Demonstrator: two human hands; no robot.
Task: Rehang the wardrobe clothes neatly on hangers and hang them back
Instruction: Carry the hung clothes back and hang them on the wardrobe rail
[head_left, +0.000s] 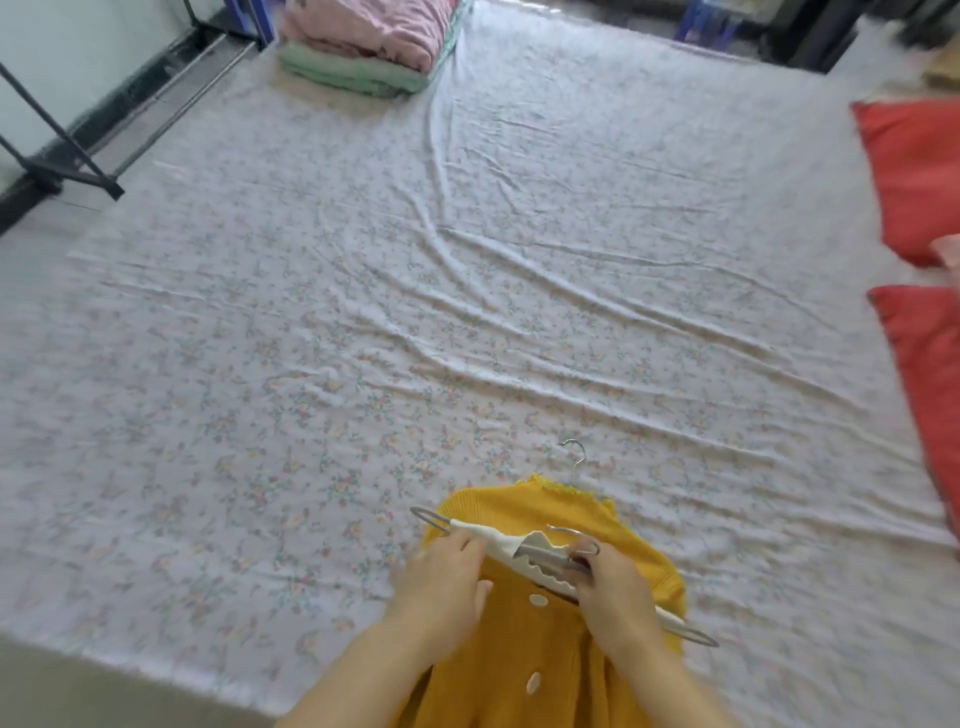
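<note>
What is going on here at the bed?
A person holds a metal hanger with a white cover in both hands, the left hand near one end, the right hand by the hook. Beneath it is a yellow cardigan on the flowered bed sheet, and a second hanger's hook shows beyond its collar.

The yellow cardigan (524, 649) runs off the bottom edge.
</note>
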